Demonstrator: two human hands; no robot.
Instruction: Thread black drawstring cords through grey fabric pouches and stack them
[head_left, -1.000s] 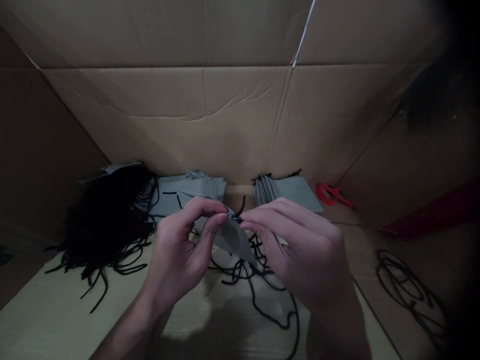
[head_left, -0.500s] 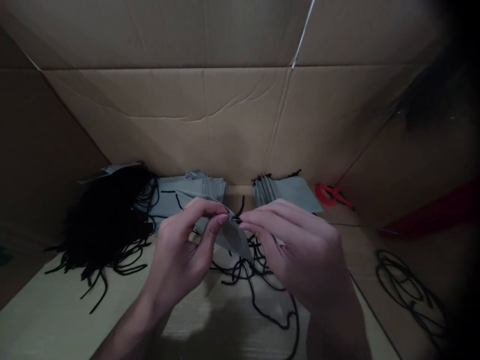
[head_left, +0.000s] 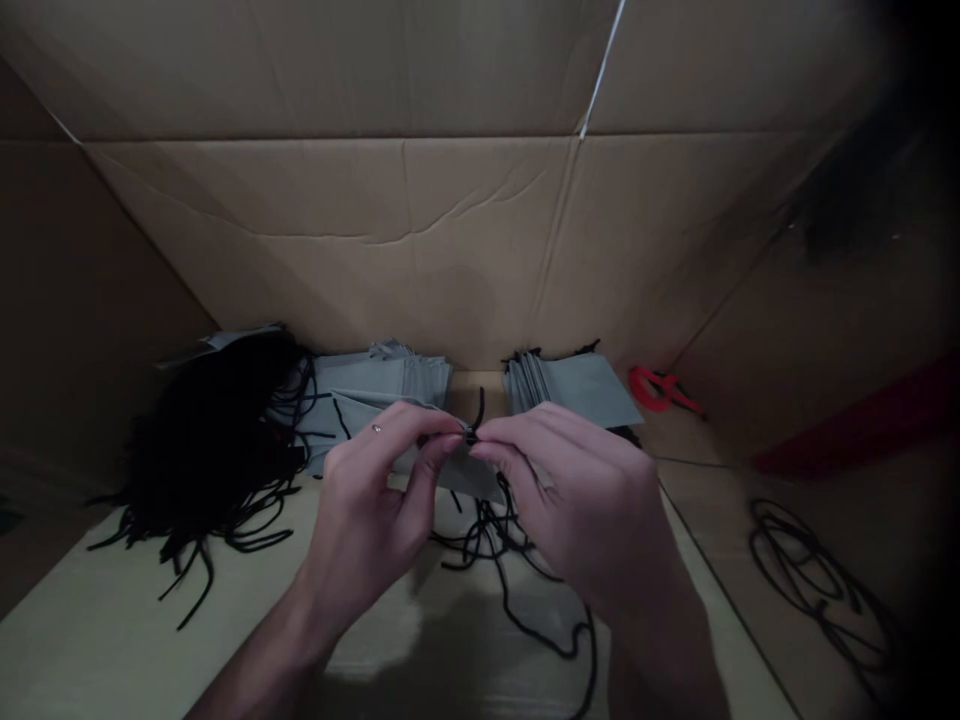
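My left hand (head_left: 379, 495) is closed in a pinch on the edge of a flat grey fabric piece, perhaps a pouch (head_left: 480, 480). Against it, my right hand (head_left: 581, 490) pinches a black cord at the same edge, its fingertips almost touching those of the left. One end of the black cord (head_left: 481, 404) sticks up behind the fingers. How cord and fabric join there is hidden by my fingertips. Below the hands, a tangle of loose black cords (head_left: 495, 540) lies on the pale work surface (head_left: 390, 660).
On the left rises a big heap of black cords (head_left: 214, 440). Stacked grey pieces (head_left: 427, 378) stand at the back, with another stack (head_left: 592, 385) farther right. Beyond it lie red-handled scissors (head_left: 656, 388) and a coiled black cord (head_left: 806, 575). Cardboard walls (head_left: 337, 190) enclose the space.
My hands have drawn closer together at the fabric edge. The grey fabric hangs less far down and lies flatter, and the right hand has shifted slightly left.
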